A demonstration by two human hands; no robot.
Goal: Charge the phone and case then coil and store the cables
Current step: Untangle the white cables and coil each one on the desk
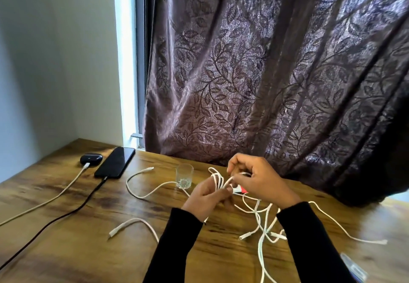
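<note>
A black phone point(115, 162) lies at the table's far left with a black cable point(66, 212) plugged into its near end. Beside it sits a dark earbud case point(90, 158) with a white cable point(55, 196) plugged in. My left hand point(207, 198) grips a small coil of white cable point(218, 178) above the table. My right hand point(261, 183) pinches a strand of that same cable at the coil, next to a red and white tag point(240, 190). More white cables point(263, 223) lie tangled under my right wrist.
A small clear glass point(184, 175) stands just left of my hands, a loose white cable point(141, 185) curving past it. Another short white cable point(135, 224) lies near my left sleeve. A dark patterned curtain point(265, 72) hangs behind the wooden table point(88, 249). A clear object point(354, 267) lies at the bottom right.
</note>
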